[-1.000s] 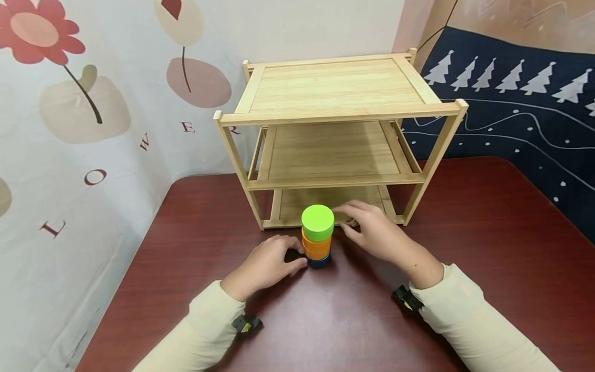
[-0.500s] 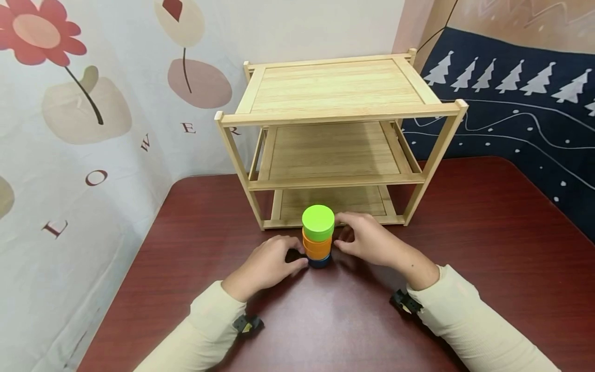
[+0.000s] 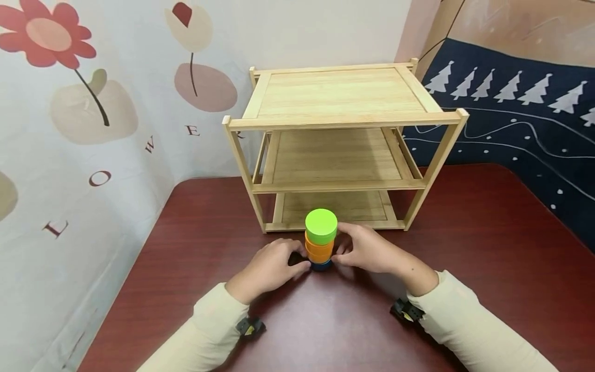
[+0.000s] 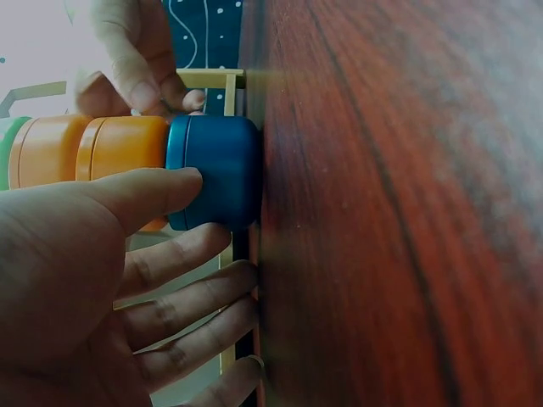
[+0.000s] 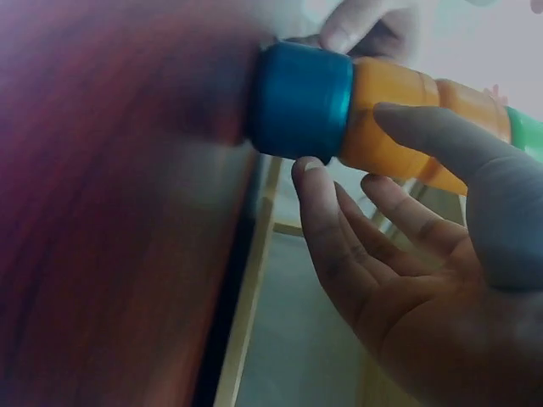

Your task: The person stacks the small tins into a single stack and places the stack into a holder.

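A stack of small round cup-like pieces stands upright on the table: a dark blue piece [image 4: 216, 170] at the bottom, two orange pieces [image 3: 319, 250] above it, and a bright green piece [image 3: 321, 226] on top. My left hand [image 3: 273, 267] pinches the blue piece between thumb and index finger, its other fingers spread beside it. From the other side my right hand [image 3: 367, 250] holds the stack low down. In the right wrist view its thumb lies across the lower orange piece, and its fingers come round the far side near the blue piece.
Just behind the stack stands a light wooden shelf [image 3: 344, 122] with three tiers. The reddish-brown table [image 3: 204, 217] extends to both sides of it. Printed cloths [image 3: 153, 93] hang at the back and left. Dark bands [image 3: 251, 326] are on both wrists.
My right hand has come down and left to the stack, its thumb closing in on the lower pieces. The left hand stays at the blue piece. The head view has shifted slightly.
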